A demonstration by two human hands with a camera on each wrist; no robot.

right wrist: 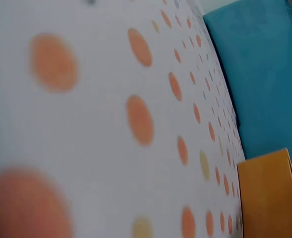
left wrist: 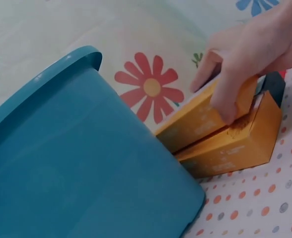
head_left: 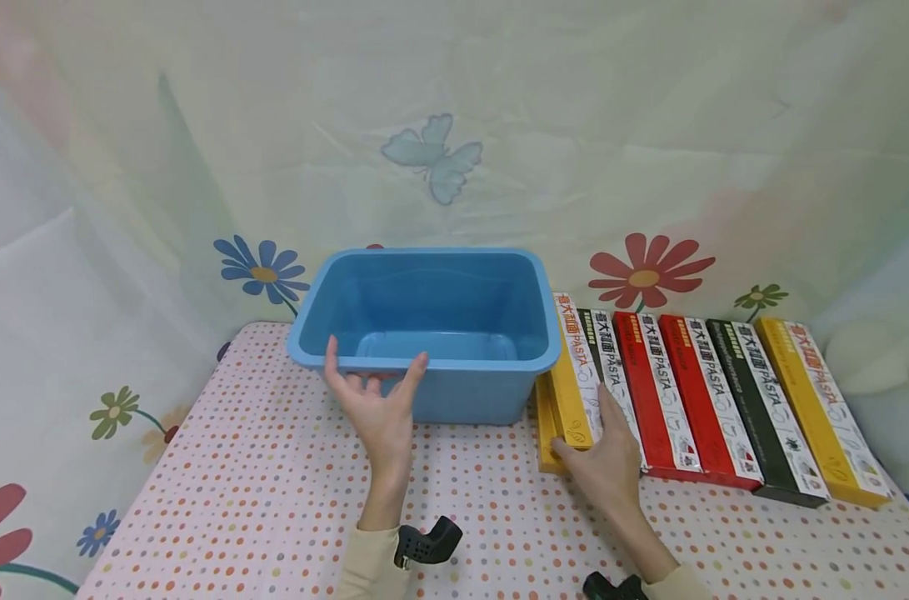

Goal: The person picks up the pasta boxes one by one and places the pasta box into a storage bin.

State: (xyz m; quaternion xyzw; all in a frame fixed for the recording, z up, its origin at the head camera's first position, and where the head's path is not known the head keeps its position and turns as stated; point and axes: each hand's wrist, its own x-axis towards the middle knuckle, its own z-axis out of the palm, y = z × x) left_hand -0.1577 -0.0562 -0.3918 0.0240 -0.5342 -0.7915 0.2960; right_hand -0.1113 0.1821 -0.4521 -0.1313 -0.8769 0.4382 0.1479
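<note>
A blue bin [head_left: 461,387] stands upright with nothing visible inside it. My left hand [head_left: 375,408] is at its near wall, thumb and one finger raised by the rim, the other fingers partly hidden under the rim. My right hand [head_left: 611,458] pinches the near end of an upper yellow pasta box [head_left: 571,392], which lies partly over a lower yellow box [head_left: 546,425] beside the bin. In the left wrist view the right hand [left wrist: 255,54] has its thumb and fingers on either side of the upper box [left wrist: 200,119], above the lower box [left wrist: 235,148].
Right of the right hand lie a black box [head_left: 611,358], two red boxes [head_left: 652,400] [head_left: 705,400], another black box [head_left: 765,417] and a yellow box [head_left: 821,417], side by side. A flowered cloth backdrop [head_left: 536,167] rises behind the dotted tabletop [head_left: 252,500].
</note>
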